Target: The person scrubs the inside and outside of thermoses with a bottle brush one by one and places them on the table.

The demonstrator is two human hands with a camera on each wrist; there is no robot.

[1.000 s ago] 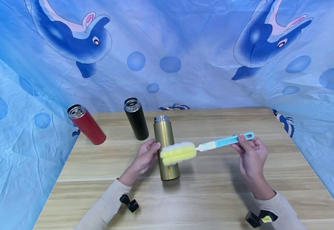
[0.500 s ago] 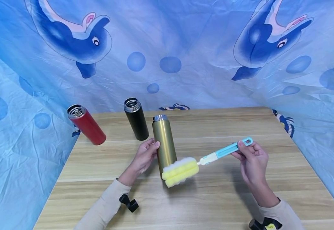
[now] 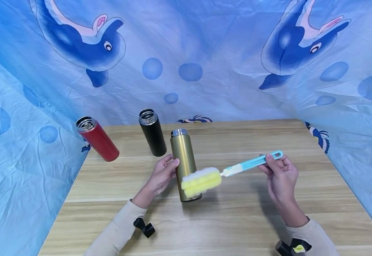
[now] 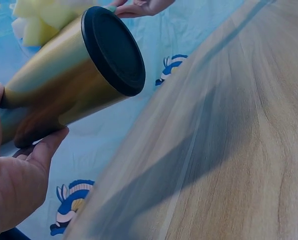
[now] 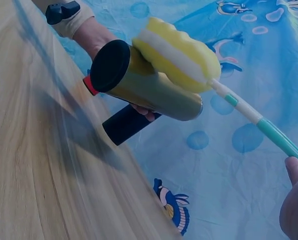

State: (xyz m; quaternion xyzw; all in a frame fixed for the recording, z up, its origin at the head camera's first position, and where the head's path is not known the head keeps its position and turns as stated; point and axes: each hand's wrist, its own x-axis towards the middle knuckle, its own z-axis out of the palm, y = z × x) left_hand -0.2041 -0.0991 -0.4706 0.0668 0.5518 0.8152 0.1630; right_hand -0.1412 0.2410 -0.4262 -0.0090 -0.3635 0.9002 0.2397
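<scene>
My left hand [image 3: 162, 175] grips a gold thermos bottle [image 3: 183, 151] by its side, thumb across the front, its uncapped silver neck at the top. In the left wrist view the bottle's dark base [image 4: 116, 52] is lifted off the table. My right hand [image 3: 281, 177] pinches the blue end of a bottle brush [image 3: 251, 163]. The brush's yellow and white sponge head [image 3: 201, 183] lies across the lower front of the bottle in the head view. From the right wrist, the sponge [image 5: 181, 55] appears alongside the bottle's wall; whether they touch I cannot tell.
A black bottle [image 3: 154, 137] without a lid stands behind my left hand. Farther left is a red bottle [image 3: 98, 140], also lidless. The wooden table [image 3: 237, 220] meets a blue dolphin-print cloth [image 3: 224, 89] at its back and sides.
The sponge head has swept down along the gold bottle, then slightly back up. My right hand has shifted a little with the brush; the left hand and bottle have barely moved.
</scene>
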